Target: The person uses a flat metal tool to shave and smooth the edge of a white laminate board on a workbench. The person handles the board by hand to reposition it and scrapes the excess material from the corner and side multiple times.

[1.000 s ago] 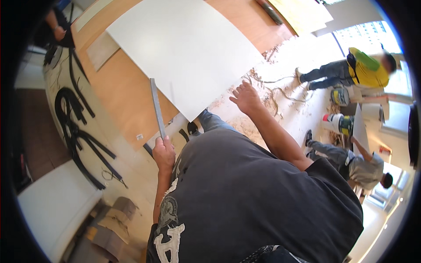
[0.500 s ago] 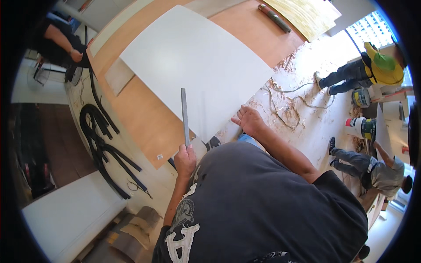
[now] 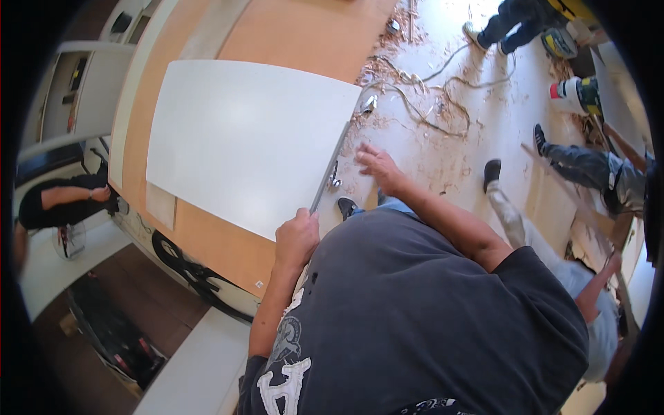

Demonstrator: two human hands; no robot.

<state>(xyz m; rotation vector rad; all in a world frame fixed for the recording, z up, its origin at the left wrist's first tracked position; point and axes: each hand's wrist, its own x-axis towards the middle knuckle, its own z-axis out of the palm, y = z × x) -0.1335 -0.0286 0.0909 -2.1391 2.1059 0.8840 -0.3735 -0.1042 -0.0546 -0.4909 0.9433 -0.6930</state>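
Note:
My left hand [image 3: 296,238] is closed around the near end of a long thin grey metal strip [image 3: 330,169]. The strip runs away from me along the right edge of a large white panel [image 3: 242,138]. That panel lies flat on a bigger orange-brown sheet [image 3: 304,34]. My right hand [image 3: 379,169] is held out with spread fingers just right of the strip, above the shaving-strewn floor, and holds nothing. My dark grey shirt hides whatever lies below my arms.
Wood shavings and loose cables [image 3: 422,104] cover the floor beyond my right hand. Other people stand at the right [image 3: 581,162] and top right, and one crouches at the far left [image 3: 59,204]. Black hoses [image 3: 197,273] lie under the sheet's near edge.
The strip has swung from upright over the panel's near edge to lying along its right edge. My right hand now sits closer to the strip, and my view has shifted.

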